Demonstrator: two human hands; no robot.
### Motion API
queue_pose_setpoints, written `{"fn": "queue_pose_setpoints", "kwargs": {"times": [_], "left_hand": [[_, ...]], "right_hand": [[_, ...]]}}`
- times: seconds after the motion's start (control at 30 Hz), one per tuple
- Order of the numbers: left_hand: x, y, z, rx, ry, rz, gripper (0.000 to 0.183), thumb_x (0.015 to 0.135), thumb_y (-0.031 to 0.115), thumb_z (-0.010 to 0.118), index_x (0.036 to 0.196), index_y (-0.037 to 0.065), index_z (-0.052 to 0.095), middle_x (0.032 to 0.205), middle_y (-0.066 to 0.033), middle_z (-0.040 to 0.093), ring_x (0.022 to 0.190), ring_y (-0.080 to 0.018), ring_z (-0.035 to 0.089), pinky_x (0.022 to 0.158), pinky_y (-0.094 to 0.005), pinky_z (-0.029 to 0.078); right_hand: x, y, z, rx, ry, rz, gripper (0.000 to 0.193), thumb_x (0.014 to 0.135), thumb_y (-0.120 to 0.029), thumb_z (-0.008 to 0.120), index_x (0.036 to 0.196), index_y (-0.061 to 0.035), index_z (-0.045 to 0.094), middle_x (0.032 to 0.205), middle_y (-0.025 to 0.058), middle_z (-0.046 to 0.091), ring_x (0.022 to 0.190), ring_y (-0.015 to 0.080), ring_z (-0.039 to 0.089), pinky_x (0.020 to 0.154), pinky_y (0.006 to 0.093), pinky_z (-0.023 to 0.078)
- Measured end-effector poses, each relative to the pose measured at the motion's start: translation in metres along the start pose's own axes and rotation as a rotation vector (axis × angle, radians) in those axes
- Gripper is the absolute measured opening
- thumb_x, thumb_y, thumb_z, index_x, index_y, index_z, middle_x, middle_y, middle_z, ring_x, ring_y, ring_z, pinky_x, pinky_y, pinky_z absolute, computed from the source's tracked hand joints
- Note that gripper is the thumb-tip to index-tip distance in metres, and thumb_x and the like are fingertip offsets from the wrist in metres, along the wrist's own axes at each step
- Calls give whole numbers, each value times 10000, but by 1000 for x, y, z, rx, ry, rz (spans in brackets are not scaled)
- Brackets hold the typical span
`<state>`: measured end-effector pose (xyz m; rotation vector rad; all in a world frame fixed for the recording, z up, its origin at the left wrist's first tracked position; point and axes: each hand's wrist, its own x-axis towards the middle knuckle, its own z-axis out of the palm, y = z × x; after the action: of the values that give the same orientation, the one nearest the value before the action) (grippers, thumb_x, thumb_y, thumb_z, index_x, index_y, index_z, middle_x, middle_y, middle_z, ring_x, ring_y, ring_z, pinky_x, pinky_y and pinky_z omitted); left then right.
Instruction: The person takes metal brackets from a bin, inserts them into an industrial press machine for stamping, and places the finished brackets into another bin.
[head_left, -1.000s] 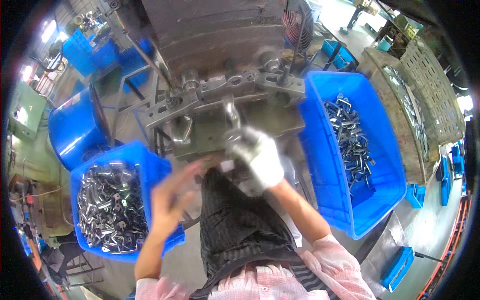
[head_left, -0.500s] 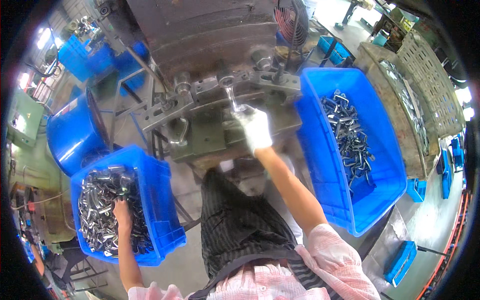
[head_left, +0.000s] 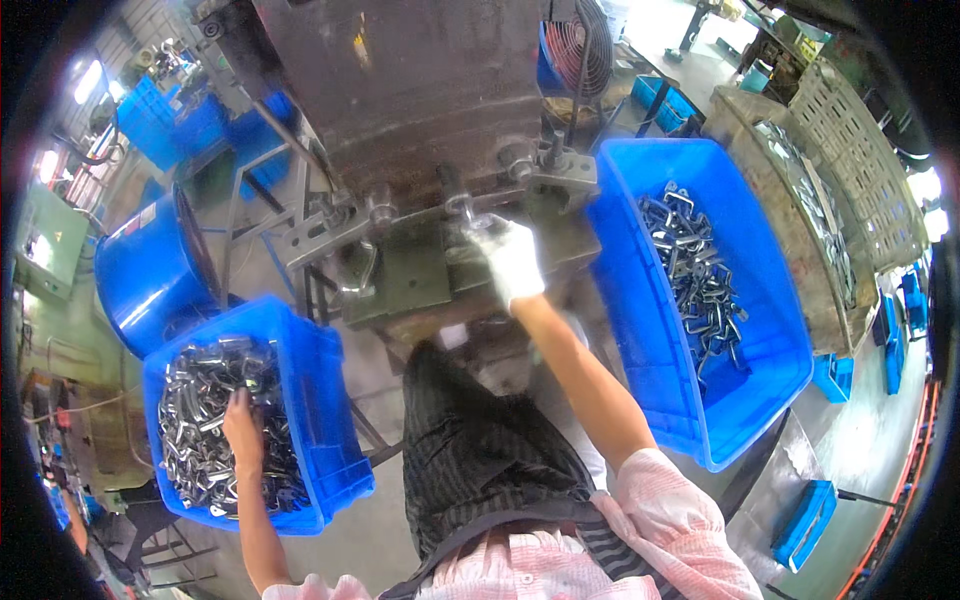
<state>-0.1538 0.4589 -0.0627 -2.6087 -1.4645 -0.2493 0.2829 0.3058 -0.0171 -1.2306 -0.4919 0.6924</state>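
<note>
My right hand (head_left: 508, 262), in a white glove, reaches to the press in front of me. Its fingers are closed on the near end of a shiny metal part (head_left: 470, 212), whose far end lies under the heavy upper block (head_left: 420, 110). That block is low, close over the tooling on the die bed (head_left: 415, 275). On the left my bare left hand (head_left: 243, 432) dips into a blue bin (head_left: 318, 420) filled with bent metal pieces (head_left: 200, 400). Its fingers are bunched together among the pieces; what they grip is hidden.
At the right stands a larger blue bin (head_left: 770, 340) with a heap of bent metal pieces (head_left: 690, 270). Beyond it is a worn crate (head_left: 740, 130) with flat strips. A blue drum (head_left: 155, 265) lies behind the left bin. A fan (head_left: 582, 50) stands behind the press.
The press's upper block has come down over the tooling. My left hand has shifted slightly among the pieces, while my right hand stays nearly in place at the metal part.
</note>
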Motion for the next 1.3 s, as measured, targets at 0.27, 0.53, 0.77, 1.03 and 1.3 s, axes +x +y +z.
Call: {"fn": "queue_pose_setpoints", "kwargs": {"times": [0.27,0.53,0.77,1.03,1.3], "left_hand": [[1,62,-103,-1289,205,-491,106,840,119,561,921,50,571,814,-40,613,602,-82,557,468,-191,436],[-5,196,-95,-1673,-350,-422,169,787,70,589,939,9,547,834,-119,617,568,-115,551,495,-224,450],[0,232,-103,-1760,-492,-217,179,804,50,570,976,1,561,867,-147,622,599,-132,583,511,-238,462],[-3,230,-108,-1783,-467,-184,193,794,47,581,974,-16,555,853,-156,625,599,-138,579,511,-251,461],[-1,232,-107,-1798,-429,-170,184,793,41,585,968,-11,563,859,-157,626,607,-156,573,521,-259,457]], "right_hand": [[-17,5,-24,-300,-127,-107,197,744,-152,707,758,-14,566,650,-3,533,623,53,420,580,228,379],[-101,-31,-40,-63,-572,-22,198,717,-118,720,717,-41,537,683,7,538,615,73,486,577,232,402],[-109,-26,-53,-280,-614,-77,257,682,-194,746,709,-49,535,687,19,519,659,112,477,617,261,386],[-111,-32,-51,-266,-661,-116,279,656,-217,755,700,-58,531,673,26,503,657,140,473,617,277,376],[-108,-45,-55,-314,-599,-163,252,665,-205,745,706,-52,549,676,32,531,663,141,516,618,285,401]]}}
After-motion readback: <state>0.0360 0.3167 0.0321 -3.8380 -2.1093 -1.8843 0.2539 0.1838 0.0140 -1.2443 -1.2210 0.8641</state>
